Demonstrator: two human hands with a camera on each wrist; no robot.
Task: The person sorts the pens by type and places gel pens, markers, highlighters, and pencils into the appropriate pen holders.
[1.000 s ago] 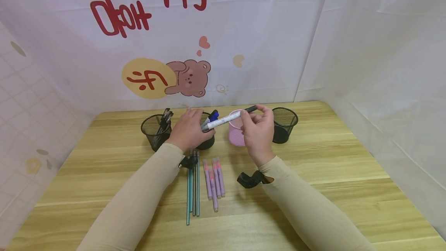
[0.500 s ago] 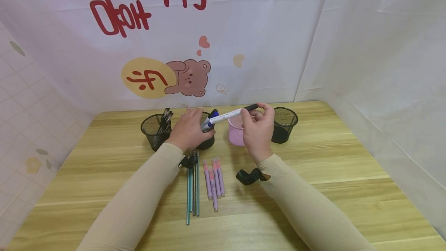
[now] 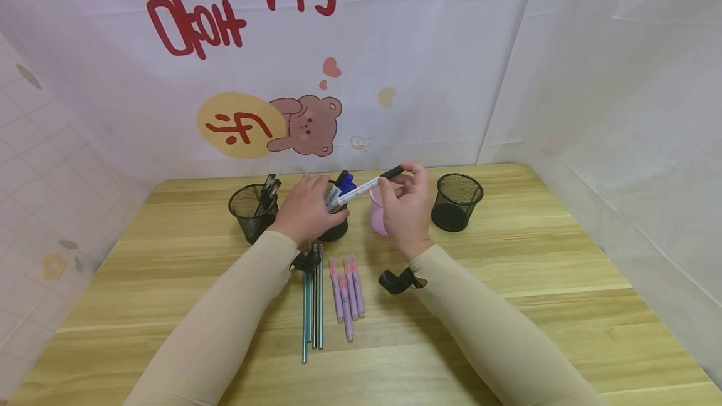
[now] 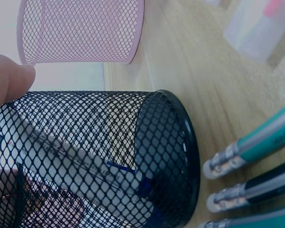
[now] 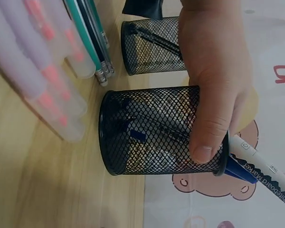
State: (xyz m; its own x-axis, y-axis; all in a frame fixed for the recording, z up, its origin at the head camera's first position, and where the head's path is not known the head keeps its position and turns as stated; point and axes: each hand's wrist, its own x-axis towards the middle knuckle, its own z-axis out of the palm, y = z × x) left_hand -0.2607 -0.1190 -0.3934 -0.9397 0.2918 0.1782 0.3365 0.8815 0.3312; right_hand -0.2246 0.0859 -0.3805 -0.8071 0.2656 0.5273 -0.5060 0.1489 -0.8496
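Black mesh forms the cup (image 3: 244, 218) farthest to the left from where I'm standing, upright on the table (image 3: 496, 324) with a few dark pens (image 3: 267, 196) leaning together against its right side. Just beside it, the person's left hand (image 3: 304, 208) grips a second black cup (image 5: 156, 133), fingers wrapped about its side and thumb pressed near the rim. Inside that one stand some markers (image 3: 346, 183), blue and black ends poking up over the edge. Below the left wrist lie teal and dark pencils (image 3: 314, 299), side by side, eraser ends towards the cups. Next to them, near but apart, are four purple pens (image 3: 348, 293), one set a little closer to the person. A white marker (image 3: 359, 190) slants above, its lower end at the mouth of the gripped cup; whether the tip is past the rim I cannot tell. The right hand (image 3: 405, 205) pinches it by the black cap, between thumb and fingers. Partly hidden behind that hand is a pink mesh cup (image 3: 376, 218), upright. Farthest right stands another black cup, the third one (image 3: 458, 202), well apart from the gripped one.
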